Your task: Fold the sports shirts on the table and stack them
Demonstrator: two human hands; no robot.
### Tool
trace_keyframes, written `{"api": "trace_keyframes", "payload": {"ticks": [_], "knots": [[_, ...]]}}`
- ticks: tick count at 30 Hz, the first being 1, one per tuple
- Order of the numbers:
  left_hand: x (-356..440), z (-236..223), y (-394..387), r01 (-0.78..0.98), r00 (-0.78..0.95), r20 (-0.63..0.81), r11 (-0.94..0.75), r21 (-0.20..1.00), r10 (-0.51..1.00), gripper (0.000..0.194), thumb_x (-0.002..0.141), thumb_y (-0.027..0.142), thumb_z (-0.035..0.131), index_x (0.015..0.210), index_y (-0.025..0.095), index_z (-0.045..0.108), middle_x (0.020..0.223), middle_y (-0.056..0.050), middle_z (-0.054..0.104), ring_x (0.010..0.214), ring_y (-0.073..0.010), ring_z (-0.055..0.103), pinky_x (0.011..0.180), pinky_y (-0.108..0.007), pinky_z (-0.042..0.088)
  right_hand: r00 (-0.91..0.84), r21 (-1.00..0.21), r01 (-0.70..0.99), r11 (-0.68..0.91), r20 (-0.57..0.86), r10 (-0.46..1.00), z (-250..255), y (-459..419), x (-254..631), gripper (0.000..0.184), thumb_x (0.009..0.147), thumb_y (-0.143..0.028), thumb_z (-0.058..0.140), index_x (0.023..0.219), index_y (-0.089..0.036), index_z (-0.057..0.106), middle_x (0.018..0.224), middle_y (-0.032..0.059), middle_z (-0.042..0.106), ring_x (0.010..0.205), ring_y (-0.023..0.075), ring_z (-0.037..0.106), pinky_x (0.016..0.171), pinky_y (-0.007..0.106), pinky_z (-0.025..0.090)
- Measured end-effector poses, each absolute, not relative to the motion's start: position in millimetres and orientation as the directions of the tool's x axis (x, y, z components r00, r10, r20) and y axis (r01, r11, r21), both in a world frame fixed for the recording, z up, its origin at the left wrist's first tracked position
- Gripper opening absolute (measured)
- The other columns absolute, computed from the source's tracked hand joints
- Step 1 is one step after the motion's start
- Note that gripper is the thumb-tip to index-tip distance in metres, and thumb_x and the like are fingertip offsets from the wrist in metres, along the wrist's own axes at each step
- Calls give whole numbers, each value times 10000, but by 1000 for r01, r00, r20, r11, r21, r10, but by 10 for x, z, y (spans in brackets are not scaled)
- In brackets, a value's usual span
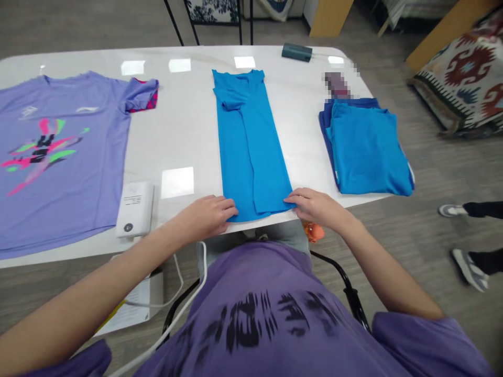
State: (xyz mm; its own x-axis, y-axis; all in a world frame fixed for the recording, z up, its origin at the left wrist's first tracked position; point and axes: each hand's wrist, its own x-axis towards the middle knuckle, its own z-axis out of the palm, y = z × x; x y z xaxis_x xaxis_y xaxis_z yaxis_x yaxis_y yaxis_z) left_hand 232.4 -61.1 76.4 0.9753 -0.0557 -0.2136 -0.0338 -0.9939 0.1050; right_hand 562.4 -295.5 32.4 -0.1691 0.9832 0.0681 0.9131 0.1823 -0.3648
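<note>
A blue T-shirt (pixel 251 141) lies on the white table with both sides folded in to a long narrow strip. Its collar end points away from me, and one short sleeve shows folded on top near that end. My left hand (pixel 214 213) grips the near left corner of the hem between thumb and fingers. At the near right corner, my right hand (pixel 312 207) pinches the hem too. The cloth between my hands lies mostly flat along the table's front edge.
A purple printed T-shirt (pixel 63 141) is spread at the left beside a white power bank (pixel 135 209). Folded blue clothes (pixel 367 149) are stacked at the right edge of the table (pixel 181 141). A dark box-shaped device (pixel 297 52) lies at the back. Another person's feet (pixel 469 267) show at right.
</note>
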Motion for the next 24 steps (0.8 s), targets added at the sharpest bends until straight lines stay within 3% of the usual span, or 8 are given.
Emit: {"api": "trace_keyframes", "payload": {"ticks": [4,7,10,15,19,24], "knots": [[2393,752,-684,3,972,-237,-1000,17,-1,211,1006,86,641,1153,192,748,1157,-122,776,1029,-283,750,860,-380,559,-185,-249,950,189,40,982,343,-2794,5575,354,1005,-95,630,1304,-219,774,1309,118,771,1183,292,741,945,398,629],[2386,786,-704,48,966,-256,-995,82,26,170,1011,106,633,1094,200,748,1080,-104,781,984,-275,754,829,-369,547,-158,-221,961,164,42,987,400,-2784,5505,242,1014,-126,650,1211,-205,766,1220,119,776,1103,285,733,883,370,592],[2229,942,-807,63,973,-232,-945,322,-15,158,985,160,671,1105,236,739,1081,-60,788,969,-251,755,823,-352,536,-166,-338,927,165,24,986,591,-3018,5391,247,973,-103,659,1176,-215,743,1140,87,772,1024,255,728,854,344,563],[1875,1534,-1132,124,958,-268,-690,714,-106,245,858,142,718,1051,290,683,988,26,772,855,-179,722,779,-305,541,-293,-671,729,138,-122,948,1231,-3575,5237,250,939,-106,657,1096,-283,740,1045,14,769,858,199,722,757,312,560],[1946,2075,-879,147,985,-174,-633,760,20,293,834,145,707,1072,312,676,992,30,782,867,-178,720,790,-307,574,-214,-711,693,118,-47,976,1738,-3356,5446,180,986,-203,707,1113,-307,782,1016,49,781,848,232,727,737,340,601],[2677,2223,530,221,961,-54,-639,737,270,126,948,319,709,1066,274,701,1010,-10,785,912,-219,730,826,-356,603,21,-683,727,79,136,990,1880,-1864,6223,122,998,-285,719,1104,-252,770,1039,60,792,889,228,713,753,332,588]]}}
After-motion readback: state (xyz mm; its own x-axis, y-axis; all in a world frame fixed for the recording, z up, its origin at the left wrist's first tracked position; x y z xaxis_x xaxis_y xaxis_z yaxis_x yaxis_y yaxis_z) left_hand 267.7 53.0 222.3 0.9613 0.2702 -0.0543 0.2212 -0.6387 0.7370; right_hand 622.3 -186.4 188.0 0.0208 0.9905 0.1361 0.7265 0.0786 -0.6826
